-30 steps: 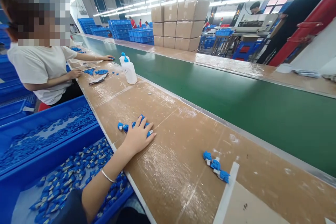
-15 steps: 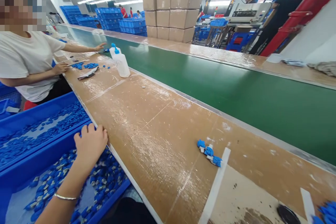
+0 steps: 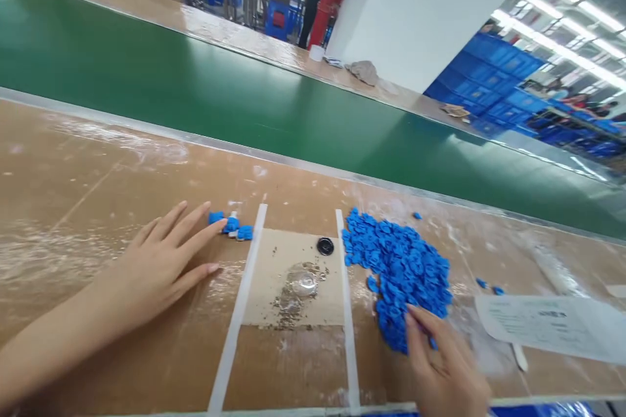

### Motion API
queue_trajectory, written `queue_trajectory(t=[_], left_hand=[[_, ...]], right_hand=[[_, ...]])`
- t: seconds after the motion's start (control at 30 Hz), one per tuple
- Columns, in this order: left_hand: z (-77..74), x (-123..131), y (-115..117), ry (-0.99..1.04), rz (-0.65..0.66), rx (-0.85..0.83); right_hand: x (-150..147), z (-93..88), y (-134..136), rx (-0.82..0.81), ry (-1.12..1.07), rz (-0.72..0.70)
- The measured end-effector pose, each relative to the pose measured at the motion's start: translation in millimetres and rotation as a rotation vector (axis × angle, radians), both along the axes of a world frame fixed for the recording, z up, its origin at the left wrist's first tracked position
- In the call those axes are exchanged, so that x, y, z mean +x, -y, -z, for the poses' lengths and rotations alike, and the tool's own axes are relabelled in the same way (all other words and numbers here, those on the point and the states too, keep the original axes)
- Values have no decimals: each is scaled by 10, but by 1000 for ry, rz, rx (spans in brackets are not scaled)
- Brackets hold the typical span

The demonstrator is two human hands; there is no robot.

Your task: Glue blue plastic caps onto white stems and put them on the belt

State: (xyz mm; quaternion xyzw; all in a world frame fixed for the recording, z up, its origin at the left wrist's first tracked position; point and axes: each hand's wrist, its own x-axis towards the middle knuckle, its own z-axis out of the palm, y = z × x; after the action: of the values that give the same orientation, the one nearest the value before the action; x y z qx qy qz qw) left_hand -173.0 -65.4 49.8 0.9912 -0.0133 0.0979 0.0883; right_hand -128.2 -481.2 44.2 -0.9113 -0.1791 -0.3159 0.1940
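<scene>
My left hand point(image 3: 166, 257) lies spread over the brown tabletop point(image 3: 180, 371), its index fingertip touching or right beside a short row of blue and white pieces point(image 3: 231, 225). At the lower edge of a heap of small blue pieces point(image 3: 411, 260), my right hand point(image 3: 445, 365) has thumb and forefinger pressed together; what they pinch, if anything, is too small to make out. Between two white tape strips point(image 3: 239, 313) lies a beige sheet point(image 3: 259, 273) with a black round disc point(image 3: 325, 246) and a clear round blob point(image 3: 304, 282) on it, dark specks scattered around.
Beyond the table runs a green conveyor belt point(image 3: 244, 111). On the right are a printed paper sheet point(image 3: 548, 326), a white stick point(image 3: 520, 357) and a few loose blue pieces point(image 3: 482, 283). A grey cloth point(image 3: 362, 71) rests on the far ledge.
The view has swung right, away from the co-worker and the blue bins. My left hand has moved from the bin and table edge to the row of pieces. My right hand has come into view.
</scene>
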Motion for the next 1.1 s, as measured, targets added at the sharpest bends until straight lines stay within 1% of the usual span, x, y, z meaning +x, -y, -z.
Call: queue_trajectory(t=[0.07, 0.1, 0.2, 0.27, 0.33, 0.4, 0.5, 0.57, 0.6, 0.67, 0.77, 0.8, 0.87, 1.0, 1.1], left_hand=[[60, 243, 27, -41, 139, 11], [84, 357, 20, -66, 189, -8], [119, 615, -26, -142, 259, -137], [115, 665, -42, -171, 277, -226], [102, 593, -41, -171, 284, -282], [82, 424, -31, -180, 307, -294], [33, 103, -4, -219, 315, -264], [1, -81, 29, -234, 280, -244], [-9, -153, 52, -229, 256, -230], [-12, -251, 110, -193, 220, -183], [20, -297, 222, -48, 222, -46], [33, -292, 263, 12, 232, -1], [52, -269, 340, 127, 250, 53], [41, -231, 440, 243, 275, 77], [-4, -251, 482, 302, 299, 92]], right_hand=[[142, 46, -203, -10, -38, -131], [226, 76, -304, -36, -81, -179], [485, 165, -515, -127, -156, -248], [609, 215, -558, -160, -164, -268], [655, 255, -543, -176, -172, -296], [615, 285, -490, -215, -175, -335], [449, 314, -381, -397, -80, -386], [325, 316, -314, -493, 12, -411], [271, 309, -288, -489, 28, -407], [190, 281, -259, -410, -20, -353], [133, 223, -265, -271, -130, -256], [127, 210, -272, -249, -148, -256], [126, 203, -279, -231, -170, -299], [129, 261, -225, -308, -213, -435], [120, 311, -157, -402, -157, -476]])
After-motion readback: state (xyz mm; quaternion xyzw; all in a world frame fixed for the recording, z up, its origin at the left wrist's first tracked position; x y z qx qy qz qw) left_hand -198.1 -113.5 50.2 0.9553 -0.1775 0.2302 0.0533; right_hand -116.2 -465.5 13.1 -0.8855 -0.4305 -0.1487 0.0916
